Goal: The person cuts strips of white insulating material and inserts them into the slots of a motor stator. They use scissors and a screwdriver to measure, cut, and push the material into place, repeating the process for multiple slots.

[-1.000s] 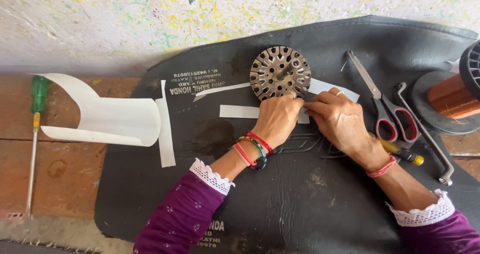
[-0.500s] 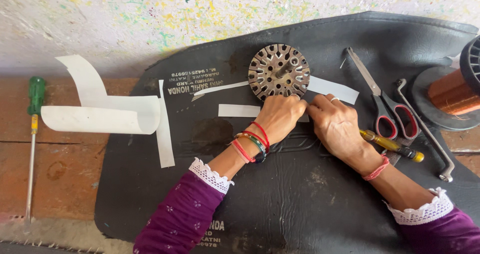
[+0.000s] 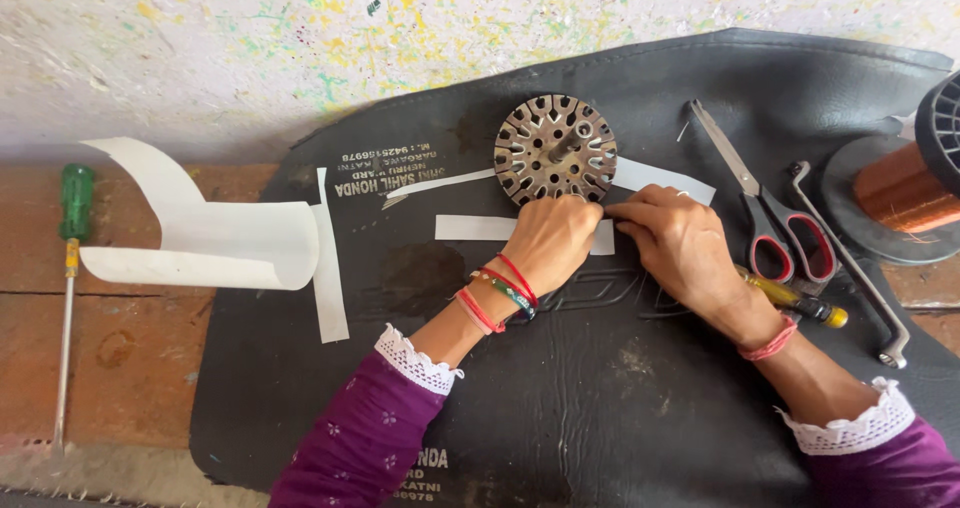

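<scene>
Paper strip (image 3: 475, 228): lay flat on the black mat (image 3: 600, 408), just below the slotted stator (image 3: 556, 149); its right end was covered by both hands. Compared with half a second earlier, the left hand (image 3: 550, 240) and right hand (image 3: 678, 240) had drawn closer, fingertips meeting at the stator's lower rim, judged as work on a slot (pinched fingers, what they held unseen). Stator unmoved. Second strip (image 3: 660, 176) ran behind the stator. Scissors (image 3: 760, 208), bent steel tool (image 3: 850, 258) and yellow-handled screwdriver (image 3: 795, 303) lay right; the screwdriver's tip was hidden under the right wrist. Copper wire spool (image 3: 905, 183) cut off by the frame. Paper roll (image 3: 220, 243) and green screwdriver (image 3: 72, 268) lay left on the counter (image 3: 130, 368).
</scene>
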